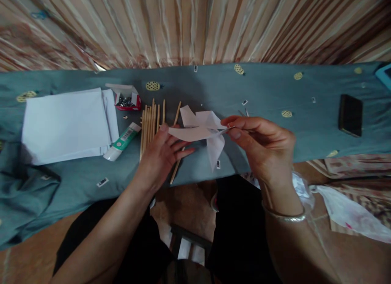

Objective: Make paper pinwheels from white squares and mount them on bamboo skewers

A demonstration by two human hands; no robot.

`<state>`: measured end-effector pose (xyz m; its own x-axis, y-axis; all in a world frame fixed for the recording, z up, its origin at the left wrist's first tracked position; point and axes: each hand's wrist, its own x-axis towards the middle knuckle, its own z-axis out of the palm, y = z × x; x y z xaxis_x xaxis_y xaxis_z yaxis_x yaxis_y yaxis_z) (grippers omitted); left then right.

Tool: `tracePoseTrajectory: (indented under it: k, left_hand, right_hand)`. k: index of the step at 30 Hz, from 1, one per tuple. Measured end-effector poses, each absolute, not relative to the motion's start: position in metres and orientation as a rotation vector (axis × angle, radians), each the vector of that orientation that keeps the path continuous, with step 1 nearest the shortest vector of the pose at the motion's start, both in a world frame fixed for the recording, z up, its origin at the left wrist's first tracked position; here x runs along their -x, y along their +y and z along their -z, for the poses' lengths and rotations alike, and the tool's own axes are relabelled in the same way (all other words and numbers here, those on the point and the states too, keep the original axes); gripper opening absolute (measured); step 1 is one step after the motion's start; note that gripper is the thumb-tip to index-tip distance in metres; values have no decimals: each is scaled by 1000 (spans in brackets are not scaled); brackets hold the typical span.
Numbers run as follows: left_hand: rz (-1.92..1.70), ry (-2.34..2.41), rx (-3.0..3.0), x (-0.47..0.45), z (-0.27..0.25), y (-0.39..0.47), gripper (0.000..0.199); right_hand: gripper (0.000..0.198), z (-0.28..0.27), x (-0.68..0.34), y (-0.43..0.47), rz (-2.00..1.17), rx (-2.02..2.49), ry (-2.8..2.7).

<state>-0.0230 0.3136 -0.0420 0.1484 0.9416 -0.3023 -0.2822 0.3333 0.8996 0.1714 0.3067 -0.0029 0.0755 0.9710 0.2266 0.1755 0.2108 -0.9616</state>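
A white paper pinwheel [198, 132] with folded blades is held up over the table. My right hand [265, 141] pinches it at its right end between thumb and fingertips, where a small thin metal bit shows. At the pinwheel's left blade is my left hand [160, 157], its fingers spread and partly under the paper; whether the thumb touches the blade is hard to see. Below and behind the left hand lie several wooden sticks [149, 121] side by side, with one loose stick [176, 170] slanting beneath the fingers.
On the left lie a stack of white paper [64, 127], a green-and-white glue stick [122, 142] and an opened red box [126, 100] of small metal pieces. A dark phone [350, 115] rests at the right. Pleated curtain [195, 27] hangs behind the cloth-covered table [269, 88].
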Motion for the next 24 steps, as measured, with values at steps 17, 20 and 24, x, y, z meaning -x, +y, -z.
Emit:
tracePoseTrajectory:
  k: [17,20,24]
  left_hand:
    - [-881,557,-150,25,25,289,82]
    - [-812,550,-138,25,33,285,83]
    - [-710,506,-141,25,45,277,86]
  right_hand:
    - [26,-16,-186,266,-1086,1080,-1644]
    - [23,-23,-187,264,-1138,1045,-1697]
    - [21,-28,-189,258,-1235,1011,-1760]
